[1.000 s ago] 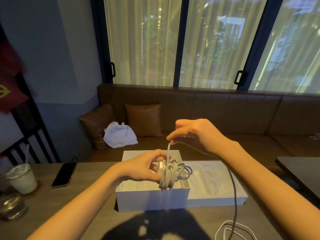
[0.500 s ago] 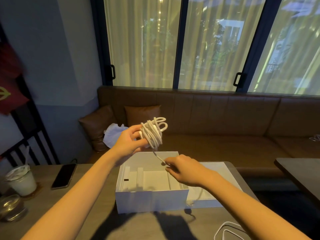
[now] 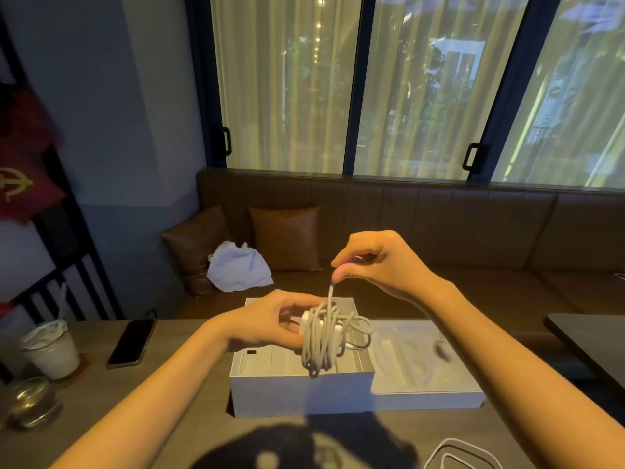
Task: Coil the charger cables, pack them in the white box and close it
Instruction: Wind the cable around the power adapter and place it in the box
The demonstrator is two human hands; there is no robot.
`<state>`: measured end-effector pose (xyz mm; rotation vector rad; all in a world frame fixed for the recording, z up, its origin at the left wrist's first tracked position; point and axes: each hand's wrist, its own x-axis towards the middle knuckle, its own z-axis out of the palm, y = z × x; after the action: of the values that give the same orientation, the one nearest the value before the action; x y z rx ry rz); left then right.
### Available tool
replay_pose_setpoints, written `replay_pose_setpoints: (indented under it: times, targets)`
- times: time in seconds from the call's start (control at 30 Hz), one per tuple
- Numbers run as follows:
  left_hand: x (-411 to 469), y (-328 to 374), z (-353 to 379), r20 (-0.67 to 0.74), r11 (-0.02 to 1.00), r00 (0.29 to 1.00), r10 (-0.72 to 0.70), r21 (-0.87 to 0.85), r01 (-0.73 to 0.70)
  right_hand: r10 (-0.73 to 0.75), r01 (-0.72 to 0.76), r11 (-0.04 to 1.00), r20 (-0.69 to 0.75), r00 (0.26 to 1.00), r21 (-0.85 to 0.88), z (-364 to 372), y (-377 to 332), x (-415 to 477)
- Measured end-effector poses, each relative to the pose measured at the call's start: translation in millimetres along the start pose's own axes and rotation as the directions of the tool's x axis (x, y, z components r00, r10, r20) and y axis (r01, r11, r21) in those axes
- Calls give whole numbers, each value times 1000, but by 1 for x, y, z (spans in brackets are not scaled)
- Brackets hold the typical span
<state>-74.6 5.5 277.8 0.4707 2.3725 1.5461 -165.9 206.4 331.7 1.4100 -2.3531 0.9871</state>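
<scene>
My left hand holds a bundle of white charger cable wound in loops, with what looks like a white charger block inside it, just above the open white box. Higher and to the right, my right hand pinches the cable's free end, which runs taut down to the bundle. The box's white lid lies flat on the table against the box's right side. A second white cable lies coiled at the table's near right edge.
A dark phone lies on the wooden table left of the box. An iced drink cup and a glass jar stand at the far left. A brown bench with cushions and a white bag runs behind the table.
My left hand came down with the bundle from above the box's far edge to just over the box. My right hand rose from the box and pulls the cable end upward.
</scene>
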Motion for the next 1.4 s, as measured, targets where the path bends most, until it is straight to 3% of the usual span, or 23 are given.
replay_pose_setpoints:
  times: [0.07,0.2,0.27,0.37,0.43,0.53,0.63,0.77,0.83,0.9,1.03,1.13,1.27,1.33,1.4]
  targets:
    - [-2,8,2,32,998,999,40,-56,-39,125,-109,971,-63,990,213,13,8,-5]
    - [-3,16,-2,-26,941,993,113,-318,-116,249,-204,894,-64,966,400,50,12,-27]
    - [1,13,-5,-115,908,988,108,-393,-145,325,-291,875,-23,946,386,68,8,-38]
    - [14,1,-13,-272,916,961,43,-374,-147,462,-460,870,31,886,177,82,-1,-48]
    - [21,-10,-15,-375,916,927,-19,-379,-134,408,-393,911,138,902,-123,80,-12,-51]
    - [27,-22,-14,-507,902,859,-74,-402,-160,306,-140,880,317,898,-455,72,-29,-53]
    - [25,-29,-14,-523,930,844,-116,-356,-93,203,10,858,357,912,-513,53,-38,-44]
    - [17,-25,-13,-331,990,938,-103,-123,65,37,187,854,415,909,-486,20,-45,-28]
    - [14,-20,-7,-211,992,973,-94,-99,75,82,98,921,434,897,-378,6,-43,-22]
    - [13,-20,-2,-160,984,983,-92,-164,66,119,-67,988,401,908,-143,-2,-34,-16]
    - [14,-22,3,-116,969,988,-97,-239,67,206,-253,944,220,954,210,11,-14,-19]
    - [15,-24,2,-99,950,990,-105,-305,70,328,-390,777,212,921,493,27,-6,-29]
    - [18,-27,4,-53,939,989,-140,-323,116,370,-578,379,454,811,723,48,1,-41]
    - [19,-30,7,-48,930,986,-157,-344,131,386,-596,308,475,791,742,55,3,-46]
    - [20,-32,13,-86,928,984,-156,-353,116,426,-590,302,448,786,749,59,6,-48]
